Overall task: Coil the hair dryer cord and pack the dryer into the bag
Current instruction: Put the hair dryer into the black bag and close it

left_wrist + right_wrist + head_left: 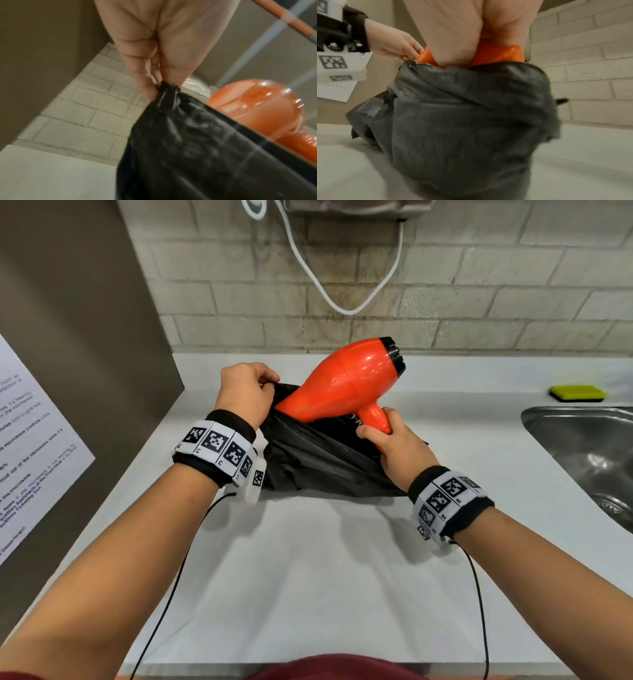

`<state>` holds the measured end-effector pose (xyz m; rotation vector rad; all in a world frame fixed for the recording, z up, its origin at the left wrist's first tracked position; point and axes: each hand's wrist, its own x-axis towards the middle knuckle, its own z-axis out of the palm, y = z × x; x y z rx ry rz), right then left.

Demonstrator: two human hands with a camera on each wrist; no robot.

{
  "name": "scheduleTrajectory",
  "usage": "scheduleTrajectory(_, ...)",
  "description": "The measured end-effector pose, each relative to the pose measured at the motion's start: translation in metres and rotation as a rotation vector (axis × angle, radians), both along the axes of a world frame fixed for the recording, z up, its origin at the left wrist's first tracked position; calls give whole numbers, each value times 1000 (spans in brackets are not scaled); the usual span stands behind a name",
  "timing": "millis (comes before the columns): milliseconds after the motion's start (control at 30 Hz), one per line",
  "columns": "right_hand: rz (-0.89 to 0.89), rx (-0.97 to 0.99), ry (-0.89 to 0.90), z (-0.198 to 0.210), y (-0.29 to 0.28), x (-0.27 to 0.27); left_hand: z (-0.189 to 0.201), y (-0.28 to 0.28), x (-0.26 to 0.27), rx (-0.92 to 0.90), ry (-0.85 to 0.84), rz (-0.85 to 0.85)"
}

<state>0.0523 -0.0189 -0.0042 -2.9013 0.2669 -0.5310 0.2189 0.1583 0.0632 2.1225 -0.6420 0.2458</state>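
Observation:
An orange hair dryer (346, 378) with a black rear grille tilts above a black zip bag (318, 460) on the white counter (308, 577). Its nozzle end sits inside the bag's mouth. My right hand (394, 446) grips the dryer's handle (378, 417). My left hand (246, 392) pinches the far left corner of the bag's rim and holds it up. In the left wrist view the fingertips (150, 86) pinch the bag's corner (168, 92), with the dryer (257, 108) behind the zip edge. The right wrist view shows the bag (467, 121) below the orange dryer (498, 54). The dryer's cord is hidden.
A steel sink (589, 453) lies at the right, with a yellow-green sponge (579, 393) behind it. A white hose (342, 278) loops down the brick wall. A brown panel with a printed sheet (30, 446) stands at the left.

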Motion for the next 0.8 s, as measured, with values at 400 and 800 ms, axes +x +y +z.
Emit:
scheduleTrajectory(400,100,-62,-114,15,-2,-2,-5,-10,1,224,-151,134)
scheduleTrajectory(800,-92,318,-64,22,-2,-1,11,-17,-9,227,-202,95)
